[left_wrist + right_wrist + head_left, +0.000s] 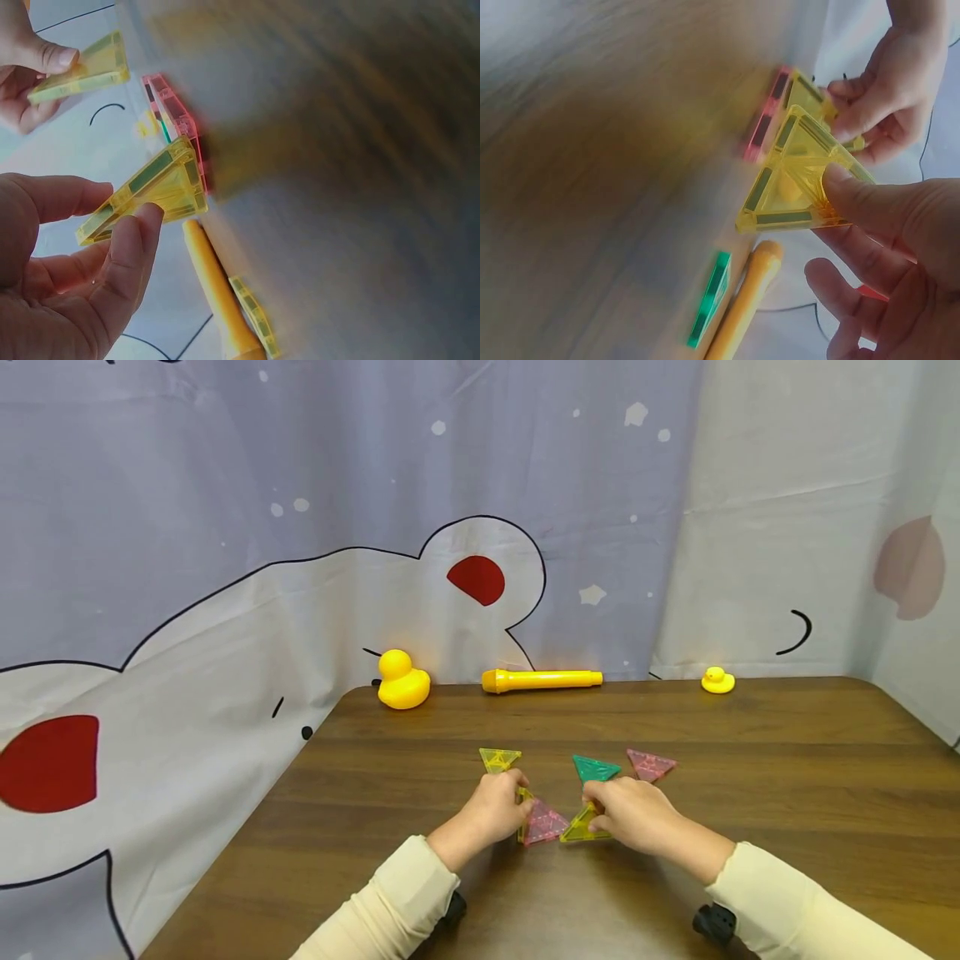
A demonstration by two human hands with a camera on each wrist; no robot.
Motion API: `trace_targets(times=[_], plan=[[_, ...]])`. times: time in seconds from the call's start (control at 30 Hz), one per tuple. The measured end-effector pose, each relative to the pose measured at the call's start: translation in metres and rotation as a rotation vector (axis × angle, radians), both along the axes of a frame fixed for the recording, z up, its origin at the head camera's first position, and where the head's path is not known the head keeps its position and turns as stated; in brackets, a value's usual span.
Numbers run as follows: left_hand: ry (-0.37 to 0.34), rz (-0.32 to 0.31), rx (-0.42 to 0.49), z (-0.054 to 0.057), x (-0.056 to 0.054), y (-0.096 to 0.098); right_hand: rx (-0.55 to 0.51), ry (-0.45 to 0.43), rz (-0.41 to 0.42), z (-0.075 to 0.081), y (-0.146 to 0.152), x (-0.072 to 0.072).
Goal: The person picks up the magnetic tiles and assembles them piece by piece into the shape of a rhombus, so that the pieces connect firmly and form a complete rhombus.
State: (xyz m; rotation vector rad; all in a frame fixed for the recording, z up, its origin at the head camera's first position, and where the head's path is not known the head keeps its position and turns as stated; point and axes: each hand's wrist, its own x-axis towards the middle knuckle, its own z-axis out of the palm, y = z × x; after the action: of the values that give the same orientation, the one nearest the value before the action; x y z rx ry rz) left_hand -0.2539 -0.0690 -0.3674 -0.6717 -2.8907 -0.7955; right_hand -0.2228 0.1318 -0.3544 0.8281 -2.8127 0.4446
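Low over the table, my left hand point(491, 810) pinches a yellow translucent triangular magnetic tile point(180, 187) between thumb and fingers. In the head view most of that tile is hidden behind the hand. My right hand point(637, 814) grips another yellow triangular magnetic tile point(579, 828), tilted up, with the thumb across its face in the right wrist view. Between the two hands lies a pink triangular tile point(545, 823); both held tiles stand right at its edges. Just beyond the right hand is a green triangular tile point(595, 767).
Past the left hand lies a loose yellow triangle point(498, 757); another pink triangle point(651, 765) is beyond the right hand. Along the back edge of the wooden table point(787, 752) are a large yellow duck point(403, 685), a yellow toy microphone point(543, 681) and a small duck point(717, 681). A printed curtain point(360, 468) hangs behind.
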Motion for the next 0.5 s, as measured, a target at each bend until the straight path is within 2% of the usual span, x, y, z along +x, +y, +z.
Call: trace_targets(times=[0.3,0.5], plan=[[0.008,-0.015,-0.007,0.001,0.002,-0.001,0.027,-0.003,0.059,-0.008,-0.032,-0.006],[-0.009,-0.04,-0.015,0.004,0.004,-0.001,0.037,0.036,0.032,-0.011,-0.043,-0.012]])
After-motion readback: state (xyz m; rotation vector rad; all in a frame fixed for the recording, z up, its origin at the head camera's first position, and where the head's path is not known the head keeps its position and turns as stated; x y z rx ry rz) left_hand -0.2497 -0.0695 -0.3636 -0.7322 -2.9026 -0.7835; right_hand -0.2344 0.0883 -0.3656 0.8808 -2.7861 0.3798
